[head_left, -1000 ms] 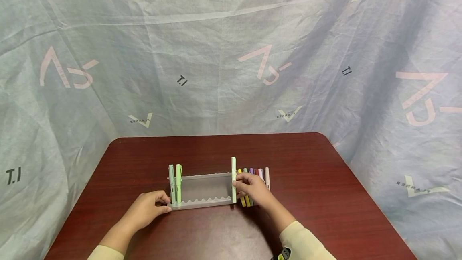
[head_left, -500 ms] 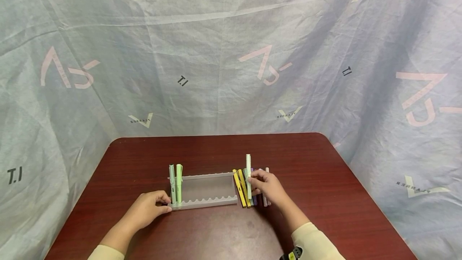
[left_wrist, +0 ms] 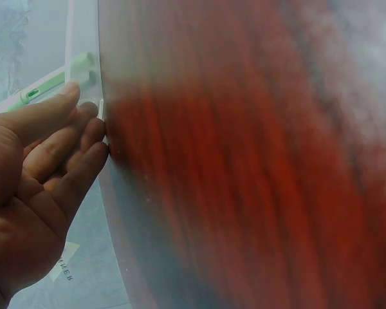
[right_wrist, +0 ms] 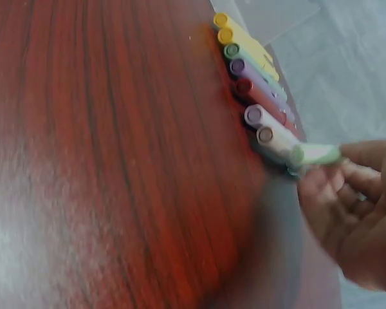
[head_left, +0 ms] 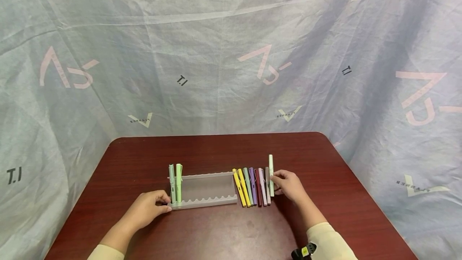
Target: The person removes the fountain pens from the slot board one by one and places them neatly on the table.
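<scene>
On the wood-grain table: a translucent pen rack with a scalloped near rail; clock directions below are taken from its middle, twelve at the far table edge.
Racked pens: a grey-green capped pen and a light green capped pen, side by side across the rack at its 9 o'clock end; their upper ends reach past the far rail.
Left hand: at 8 to 9 o'clock; thumb and bent fingers close together, holding the rack's near corner.
Right hand: at 3 o'clock, past the loose row; grip narrow, thumb and fingers pinching a whitish-green pen.
Held pen: near upright in the head view, just beside the row's outer end; whether its lower end touches the table, cannot tell.
Loose row: at 3 o'clock, seven capped pens lying side by side. Outward from the rack: yellow pen, second yellow pen, green pen, purple pen, dark red pen, lilac pen, beige pen.
Row to rack: innermost yellow pen just beside the rack's right end; contact, cannot tell.
Right wrist: black device with a yellow label, at 4 o'clock, by a cream sleeve.
Backdrop: grey printed cloth at 12 o'clock, beyond the table.
</scene>
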Available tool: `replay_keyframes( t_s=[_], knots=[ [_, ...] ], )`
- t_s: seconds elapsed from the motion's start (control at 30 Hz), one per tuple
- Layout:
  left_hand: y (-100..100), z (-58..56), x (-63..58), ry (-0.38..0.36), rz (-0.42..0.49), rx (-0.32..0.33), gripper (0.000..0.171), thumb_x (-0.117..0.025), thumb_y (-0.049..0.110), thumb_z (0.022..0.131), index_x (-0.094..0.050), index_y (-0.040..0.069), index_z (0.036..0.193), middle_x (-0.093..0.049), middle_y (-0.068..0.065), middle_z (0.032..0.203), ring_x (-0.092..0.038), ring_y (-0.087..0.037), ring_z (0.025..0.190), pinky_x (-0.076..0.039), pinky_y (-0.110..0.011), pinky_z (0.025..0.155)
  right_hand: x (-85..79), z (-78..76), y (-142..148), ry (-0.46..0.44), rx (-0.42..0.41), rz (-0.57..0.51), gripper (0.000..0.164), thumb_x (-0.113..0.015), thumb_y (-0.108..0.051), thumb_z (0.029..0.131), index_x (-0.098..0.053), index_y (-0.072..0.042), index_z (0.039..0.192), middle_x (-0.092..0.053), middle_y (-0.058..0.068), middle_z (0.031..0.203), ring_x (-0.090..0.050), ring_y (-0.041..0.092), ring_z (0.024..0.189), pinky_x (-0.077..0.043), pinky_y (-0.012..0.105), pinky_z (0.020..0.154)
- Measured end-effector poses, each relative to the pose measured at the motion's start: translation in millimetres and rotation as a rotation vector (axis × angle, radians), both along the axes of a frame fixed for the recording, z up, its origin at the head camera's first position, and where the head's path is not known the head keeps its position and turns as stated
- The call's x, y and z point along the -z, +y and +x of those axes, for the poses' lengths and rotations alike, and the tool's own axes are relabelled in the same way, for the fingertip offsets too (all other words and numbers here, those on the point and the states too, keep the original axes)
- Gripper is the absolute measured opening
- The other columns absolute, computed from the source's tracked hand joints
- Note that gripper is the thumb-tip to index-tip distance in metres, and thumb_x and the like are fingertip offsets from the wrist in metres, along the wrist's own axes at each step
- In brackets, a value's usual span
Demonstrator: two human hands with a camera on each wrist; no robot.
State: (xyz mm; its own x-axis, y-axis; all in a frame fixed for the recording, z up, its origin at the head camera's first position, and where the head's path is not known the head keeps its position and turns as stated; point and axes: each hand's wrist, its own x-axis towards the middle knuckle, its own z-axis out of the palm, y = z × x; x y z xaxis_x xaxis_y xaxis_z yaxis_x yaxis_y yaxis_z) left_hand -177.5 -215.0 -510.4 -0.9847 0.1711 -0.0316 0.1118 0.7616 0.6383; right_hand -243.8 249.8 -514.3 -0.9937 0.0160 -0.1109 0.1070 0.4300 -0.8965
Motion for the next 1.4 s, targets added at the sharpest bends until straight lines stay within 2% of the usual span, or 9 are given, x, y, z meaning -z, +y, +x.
replay_keyframes(
  t_s=[0.1,0.17,0.4,0.93,1.17,1.4],
  knots=[
    [0.1,0.9,-0.4,-0.002,0.007,0.000,0.015,-0.081,0.021,0.080,-0.068,0.024,0.088,-0.070,0.013,0.090,-0.065,-0.008,0.087,-0.051,-0.029,0.075,5.0,0.3,6.2,-0.037,0.045,0.089,0.020,-0.066,-0.018,0.094,-0.068,0.000,0.101,-0.066,0.010,0.083,-0.062,0.018,0.068,-0.056,0.034,0.059],
    [0.1,1.1,-0.6,0.002,0.008,0.000,0.015,-0.081,0.022,0.080,-0.068,0.024,0.087,-0.070,0.012,0.089,-0.065,-0.007,0.086,-0.051,-0.029,0.075,7.4,2.0,8.5,-0.058,0.056,0.113,0.018,-0.066,-0.017,0.093,-0.069,0.001,0.098,-0.066,0.010,0.081,-0.062,0.019,0.066,-0.056,0.034,0.057],
    [-0.3,1.2,-1.2,0.009,0.016,0.001,0.015,-0.081,0.022,0.080,-0.068,0.024,0.086,-0.070,0.012,0.088,-0.064,-0.007,0.085,-0.051,-0.029,0.075,9.4,7.0,7.7,-0.101,0.061,0.078,0.016,-0.069,-0.010,0.089,-0.067,0.004,0.095,-0.065,0.013,0.080,-0.062,0.021,0.060,-0.058,0.037,0.054],
    [-0.9,1.7,-0.6,0.001,0.012,-0.007,0.015,-0.082,0.022,0.080,-0.068,0.024,0.087,-0.070,0.012,0.090,-0.064,-0.008,0.086,-0.051,-0.031,0.077,7.4,8.1,3.0,-0.095,0.040,0.247,0.020,-0.073,-0.016,0.087,-0.062,-0.001,0.093,-0.065,0.009,0.080,-0.062,0.019,0.063,-0.056,0.033,0.054],
    [-0.1,1.4,-1.9,-0.002,0.011,-0.007,0.015,-0.081,0.022,0.080,-0.068,0.024,0.087,-0.071,0.011,0.090,-0.065,-0.008,0.087,-0.051,-0.032,0.077,12.0,8.2,3.8,-0.076,0.041,0.245,0.020,-0.067,-0.024,0.093,-0.063,-0.004,0.093,-0.063,0.009,0.082,-0.061,0.019,0.063,-0.055,0.032,0.053],
    [-0.3,1.5,-1.5,-0.001,0.013,-0.005,0.015,-0.081,0.022,0.080,-0.068,0.024,0.087,-0.070,0.011,0.090,-0.065,-0.008,0.087,-0.051,-0.032,0.077,15.5,7.6,3.7,-0.076,0.046,0.233,0.019,-0.066,-0.023,0.094,-0.062,-0.005,0.094,-0.063,0.009,0.085,-0.061,0.019,0.064,-0.055,0.033,0.053]
  ],
)
